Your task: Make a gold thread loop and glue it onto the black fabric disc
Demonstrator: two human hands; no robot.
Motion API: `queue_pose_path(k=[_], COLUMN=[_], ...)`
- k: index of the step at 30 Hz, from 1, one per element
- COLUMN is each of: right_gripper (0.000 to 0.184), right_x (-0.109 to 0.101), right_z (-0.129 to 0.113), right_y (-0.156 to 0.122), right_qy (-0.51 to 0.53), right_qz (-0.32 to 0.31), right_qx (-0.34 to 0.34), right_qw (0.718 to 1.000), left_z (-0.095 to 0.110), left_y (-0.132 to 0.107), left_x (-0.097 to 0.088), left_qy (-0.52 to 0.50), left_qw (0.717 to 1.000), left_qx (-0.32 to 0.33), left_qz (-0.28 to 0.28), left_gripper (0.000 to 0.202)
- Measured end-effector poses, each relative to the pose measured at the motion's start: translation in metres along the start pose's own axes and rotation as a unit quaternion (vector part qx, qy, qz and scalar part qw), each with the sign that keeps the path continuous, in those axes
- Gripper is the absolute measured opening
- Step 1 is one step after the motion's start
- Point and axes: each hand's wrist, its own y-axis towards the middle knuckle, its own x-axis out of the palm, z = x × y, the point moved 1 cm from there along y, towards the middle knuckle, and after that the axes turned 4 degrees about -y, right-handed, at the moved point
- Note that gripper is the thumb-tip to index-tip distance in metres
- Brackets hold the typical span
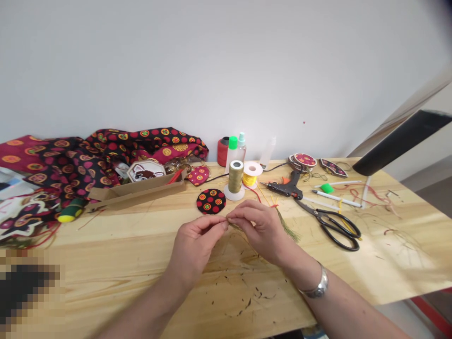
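Observation:
My left hand and my right hand meet above the wooden table, thumb and forefinger of each pinched together. Between the fingertips runs a thin olive thread, and a strand of it trails below my right hand. An olive tassel pokes out behind my right hand, partly hidden by it. Just beyond the fingers lies a round patterned fabric piece. Close by stand a cone of olive thread and a spool of yellow cord.
Right of my hands are black-handled scissors, a glue gun and a white pen. At the left, a cardboard tray sits before bunched patterned fabric. Bottles stand near the wall. Thread scraps litter the table.

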Motion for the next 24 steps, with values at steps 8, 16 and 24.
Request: queue_pose_path(k=[8, 16, 24], right_gripper=[0.023, 0.027, 0.015], right_x=[-0.003, -0.004, 0.003], right_z=[-0.005, -0.012, -0.002], right_y=[-0.003, -0.001, -0.001], right_qy=[-0.241, -0.34, -0.138], right_qz=[-0.064, -0.092, -0.063], right_qx=[-0.112, -0.136, 0.012], right_qw=[0.962, 0.926, 0.988], left_z=[-0.002, 0.003, 0.003], left_y=[0.003, 0.001, -0.001], left_x=[0.0, 0.002, 0.002], left_qy=[0.026, 0.107, 0.11], left_qw=[0.999, 0.992, 0.99], left_qx=[0.015, 0.058, 0.075], left_qz=[0.022, 0.039, 0.039], left_gripper=[0.012, 0.012, 0.014])
